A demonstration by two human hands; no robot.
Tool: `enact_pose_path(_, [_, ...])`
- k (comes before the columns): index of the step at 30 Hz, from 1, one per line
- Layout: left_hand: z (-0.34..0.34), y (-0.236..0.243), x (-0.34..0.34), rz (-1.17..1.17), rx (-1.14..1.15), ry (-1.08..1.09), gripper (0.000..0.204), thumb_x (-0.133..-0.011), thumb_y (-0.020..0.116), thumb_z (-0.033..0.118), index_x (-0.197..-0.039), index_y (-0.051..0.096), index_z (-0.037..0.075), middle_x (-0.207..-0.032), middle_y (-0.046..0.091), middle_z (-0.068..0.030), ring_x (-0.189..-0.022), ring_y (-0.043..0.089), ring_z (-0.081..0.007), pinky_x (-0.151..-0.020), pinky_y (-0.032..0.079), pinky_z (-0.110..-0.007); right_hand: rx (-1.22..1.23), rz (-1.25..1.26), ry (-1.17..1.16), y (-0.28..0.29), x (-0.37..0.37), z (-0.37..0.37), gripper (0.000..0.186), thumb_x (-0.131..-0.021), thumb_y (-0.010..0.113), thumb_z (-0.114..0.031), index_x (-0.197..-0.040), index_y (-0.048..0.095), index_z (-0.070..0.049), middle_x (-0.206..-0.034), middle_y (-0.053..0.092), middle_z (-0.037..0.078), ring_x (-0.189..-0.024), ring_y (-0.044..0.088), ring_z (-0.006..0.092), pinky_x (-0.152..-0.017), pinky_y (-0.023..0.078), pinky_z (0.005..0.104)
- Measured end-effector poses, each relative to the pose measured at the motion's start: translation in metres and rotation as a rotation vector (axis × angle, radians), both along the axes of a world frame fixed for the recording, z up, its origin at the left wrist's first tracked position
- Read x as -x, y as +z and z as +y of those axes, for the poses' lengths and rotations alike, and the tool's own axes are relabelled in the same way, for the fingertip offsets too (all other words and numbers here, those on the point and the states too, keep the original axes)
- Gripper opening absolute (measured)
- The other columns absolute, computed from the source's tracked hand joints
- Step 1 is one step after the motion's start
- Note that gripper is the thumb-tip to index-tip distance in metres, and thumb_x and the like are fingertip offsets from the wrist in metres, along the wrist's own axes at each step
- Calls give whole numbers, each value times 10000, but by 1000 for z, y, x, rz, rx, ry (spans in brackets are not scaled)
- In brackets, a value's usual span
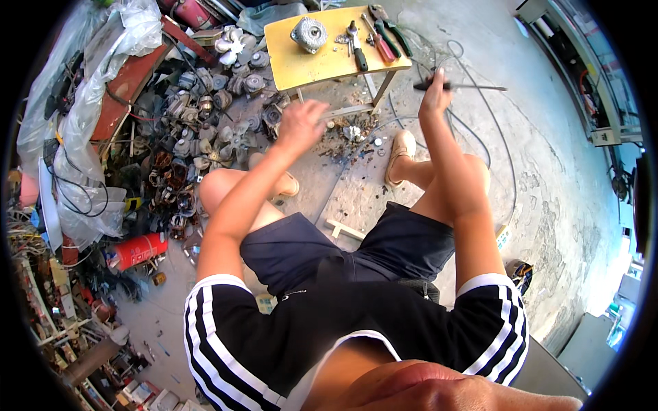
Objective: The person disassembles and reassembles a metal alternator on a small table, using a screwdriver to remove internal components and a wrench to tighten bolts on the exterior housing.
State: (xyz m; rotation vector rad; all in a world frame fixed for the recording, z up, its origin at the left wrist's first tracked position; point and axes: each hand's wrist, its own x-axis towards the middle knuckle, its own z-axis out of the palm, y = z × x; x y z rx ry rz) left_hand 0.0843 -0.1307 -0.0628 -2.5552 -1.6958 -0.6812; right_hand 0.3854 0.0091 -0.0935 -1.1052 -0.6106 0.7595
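Note:
My right hand (436, 94) is closed around the black handle of a long tool with a thin dark shaft (480, 87), held to the right of the small yellow table (288, 61). The shaft points right; whether it is a screwdriver or a soldering iron I cannot make out. My left hand (301, 127), smeared a little by motion, hovers before the table's near left corner with its fingers apart and nothing seen in them. On the tabletop sit a round metal motor (309, 35), a black-handled ratchet wrench (358, 49), a red-handled screwdriver (384, 48) and green-and-black cutters (392, 31).
Heaped motor parts (199, 116) cover the floor to the left, beside plastic sheeting (89, 103) and a red cylinder (140, 251). Small debris (353, 133) lies under the table. A cable (504, 130) loops over the floor on the right. A metal-framed shelf (582, 75) stands far right.

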Motion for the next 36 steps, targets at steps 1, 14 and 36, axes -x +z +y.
enact_pose_path(1, [11, 16, 10, -81, -113, 14, 309, -826, 680, 224, -1119, 628, 144, -1031, 629, -45, -917, 607, -275, -850, 454, -406, 97, -31, -44, -15, -2, -15, 391, -931, 623, -370, -676, 563, -79, -641, 562, 5, -582, 492, 108, -549, 401, 295])
enact_pose_path(14, [105, 46, 52, -542, -306, 323, 347, -818, 677, 243, -1132, 624, 105, -1090, 623, -136, -997, 610, -349, -852, 487, -442, 956, -1123, -13, -129, -85, -131, 623, -881, 529, -597, -910, 713, -2, -936, 670, 288, -904, 657, 440, -826, 486, 521])
enact_pose_path(36, [170, 19, -4, 26, -204, 509, 992, -655, 815, 502, -1442, 376, 86, -1422, 388, -127, -1306, 381, -339, -1095, 165, -677, 101, 109, 570, 93, 122, 28, 298, -950, 621, -335, -831, 534, -76, -680, 532, 17, -537, 516, 132, -514, 440, 277])
